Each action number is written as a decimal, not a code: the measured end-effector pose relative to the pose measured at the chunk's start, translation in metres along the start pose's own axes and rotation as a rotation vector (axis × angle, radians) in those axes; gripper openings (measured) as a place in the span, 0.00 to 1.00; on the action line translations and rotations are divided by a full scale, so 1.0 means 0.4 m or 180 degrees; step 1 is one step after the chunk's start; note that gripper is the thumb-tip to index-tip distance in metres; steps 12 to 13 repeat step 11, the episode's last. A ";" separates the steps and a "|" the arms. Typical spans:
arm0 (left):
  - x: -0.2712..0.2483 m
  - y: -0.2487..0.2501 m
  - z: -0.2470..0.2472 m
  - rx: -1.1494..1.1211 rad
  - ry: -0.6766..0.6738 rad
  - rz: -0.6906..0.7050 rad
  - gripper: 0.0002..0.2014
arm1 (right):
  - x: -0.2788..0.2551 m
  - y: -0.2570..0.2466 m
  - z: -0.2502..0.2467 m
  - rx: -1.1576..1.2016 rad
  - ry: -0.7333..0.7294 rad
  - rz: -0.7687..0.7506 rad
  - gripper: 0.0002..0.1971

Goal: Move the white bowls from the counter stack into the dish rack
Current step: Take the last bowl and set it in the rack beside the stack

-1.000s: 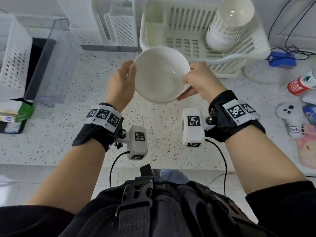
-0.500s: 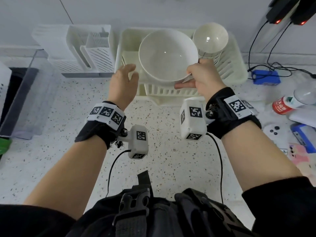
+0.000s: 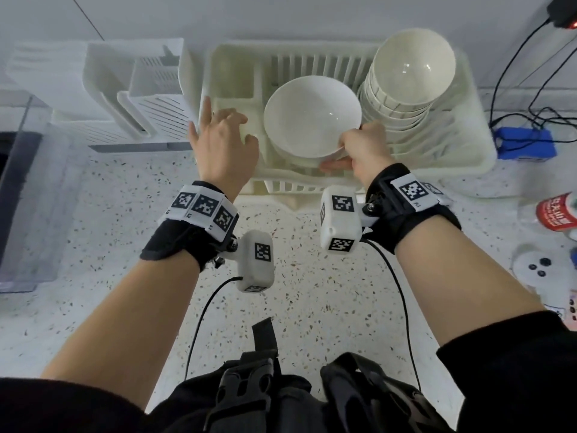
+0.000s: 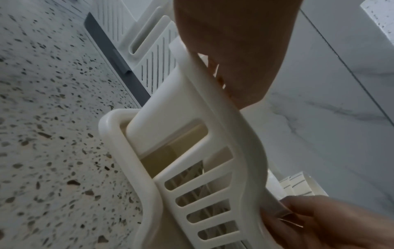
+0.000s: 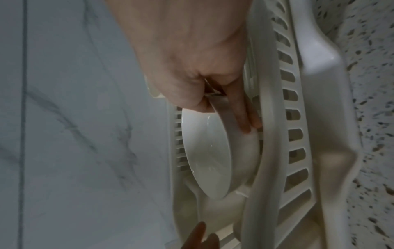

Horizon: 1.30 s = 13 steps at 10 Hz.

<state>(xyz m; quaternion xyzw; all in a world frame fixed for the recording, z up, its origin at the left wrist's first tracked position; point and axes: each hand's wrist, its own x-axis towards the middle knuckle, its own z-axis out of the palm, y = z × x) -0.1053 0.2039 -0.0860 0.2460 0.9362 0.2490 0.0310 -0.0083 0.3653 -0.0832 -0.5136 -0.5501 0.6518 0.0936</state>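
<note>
Here right hand [image 3: 363, 148] pinches bowl [image 3: 312, 115] seemingly inside dish rack [image 3: 437, 165].

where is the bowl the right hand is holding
In the head view, the white bowl is inside the dish rack, centre, left of the stacked bowls, its rim pinched by the right hand.

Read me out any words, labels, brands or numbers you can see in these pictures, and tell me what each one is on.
No text can be read with certainty.
Red label on the bottle at the right edge: white characters, too blurred to read.
Wrist bands and wrist camera housings: black-and-white square marker patterns, with tiny characters beside them too small to read.
Pink item at the right edge: small marks, unreadable.
Bowls and dish rack: no text visible.
</note>
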 end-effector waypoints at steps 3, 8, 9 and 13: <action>0.019 -0.012 0.019 0.0119 0.0062 0.0001 0.19 | 0.065 0.021 0.046 0.0264 0.0039 0.0265 0.14; 0.009 -0.006 0.020 0.0157 0.0130 -0.0017 0.17 | 0.093 0.015 0.053 0.0384 -0.0115 0.0322 0.08; 0.004 -0.008 0.014 0.0049 0.0143 0.0049 0.17 | 0.076 0.011 0.044 0.0433 -0.0180 0.0313 0.14; -0.047 -0.002 -0.017 -0.0325 0.0114 0.0160 0.18 | -0.014 0.004 0.023 -0.0061 0.0062 -0.0179 0.20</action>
